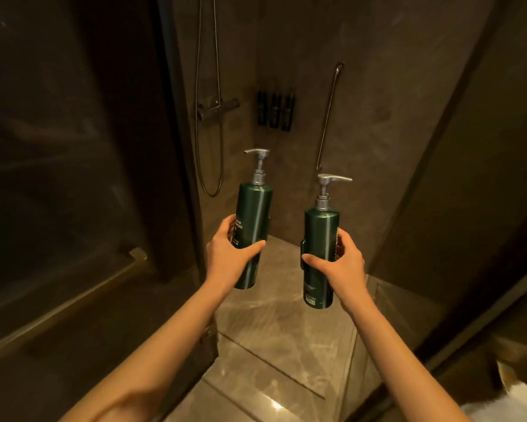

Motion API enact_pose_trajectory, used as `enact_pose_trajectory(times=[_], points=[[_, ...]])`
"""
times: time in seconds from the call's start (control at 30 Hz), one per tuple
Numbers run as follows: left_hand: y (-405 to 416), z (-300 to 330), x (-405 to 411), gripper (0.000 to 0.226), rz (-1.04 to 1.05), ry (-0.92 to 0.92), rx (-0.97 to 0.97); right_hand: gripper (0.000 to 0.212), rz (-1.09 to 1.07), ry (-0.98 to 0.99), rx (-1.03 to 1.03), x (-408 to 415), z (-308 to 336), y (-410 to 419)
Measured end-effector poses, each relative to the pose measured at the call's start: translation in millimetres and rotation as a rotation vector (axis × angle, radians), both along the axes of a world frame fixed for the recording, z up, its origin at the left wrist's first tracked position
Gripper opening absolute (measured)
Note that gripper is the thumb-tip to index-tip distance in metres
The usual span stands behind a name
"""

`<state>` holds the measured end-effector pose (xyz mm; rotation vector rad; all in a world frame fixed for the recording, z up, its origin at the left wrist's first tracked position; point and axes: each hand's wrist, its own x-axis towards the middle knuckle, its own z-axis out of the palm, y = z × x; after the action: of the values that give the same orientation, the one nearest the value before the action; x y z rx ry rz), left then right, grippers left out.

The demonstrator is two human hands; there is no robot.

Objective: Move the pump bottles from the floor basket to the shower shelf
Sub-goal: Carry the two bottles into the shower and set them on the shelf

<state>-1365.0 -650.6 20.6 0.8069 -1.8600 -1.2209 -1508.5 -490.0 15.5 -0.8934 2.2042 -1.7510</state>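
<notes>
Currently both arms are stretched forward into a dim, brown-tiled shower stall. Left hand (230,254) grips the left pump bottle (252,236) around its lower half, thumb across the front, fingers curled behind; pale lettering shows beside the fingers, partly covered. Bottle is dark green with a silver pump, nozzle pointing left, body nearly upright with a slight lean to the right at the top.

Right hand (343,263) grips the right pump bottle (320,248) at mid-body, thumb across the front, fingers wrapped round the right side. Same green body and silver pump; nozzle points right. A small printed label shows near its base. It is held a little lower than the left one. The two bottles are side by side, apart, not touching, both in the air above the shower floor (274,345).

On the back wall: a rack of dark bottles (276,109), too dim to tell its details; to its left a shower valve (216,106) with a looping hose (209,166); to its right a slanted grab bar (329,117). A glass panel (73,178) stands at the left. Something white (506,403) shows at the bottom right corner, cannot tell what.
</notes>
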Motion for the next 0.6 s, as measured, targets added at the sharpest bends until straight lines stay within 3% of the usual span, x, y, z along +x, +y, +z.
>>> enact_pose_trajectory(times=[0.2,0.4,0.5,0.6], points=[[-85.0,-3.2,-96.9,0.067,-0.016,0.018,0.04,0.073,-0.029,-0.018,0.019,-92.0,-0.2,-85.9],[-170.7,9.5,-200.2,0.089,-0.015,0.039,0.081,0.072,0.007,-0.001,-0.023,-196.8,13.4,-176.6],[-206.6,22.1,-241.8,0.08,-0.005,0.034,0.071,0.072,0.04,0.022,-0.031,-244.3,26.0,-215.4],[-240.7,38.7,-273.9,0.057,0.018,0.071,0.029,0.07,0.066,0.068,-0.052,-285.7,46.7,-253.5]])
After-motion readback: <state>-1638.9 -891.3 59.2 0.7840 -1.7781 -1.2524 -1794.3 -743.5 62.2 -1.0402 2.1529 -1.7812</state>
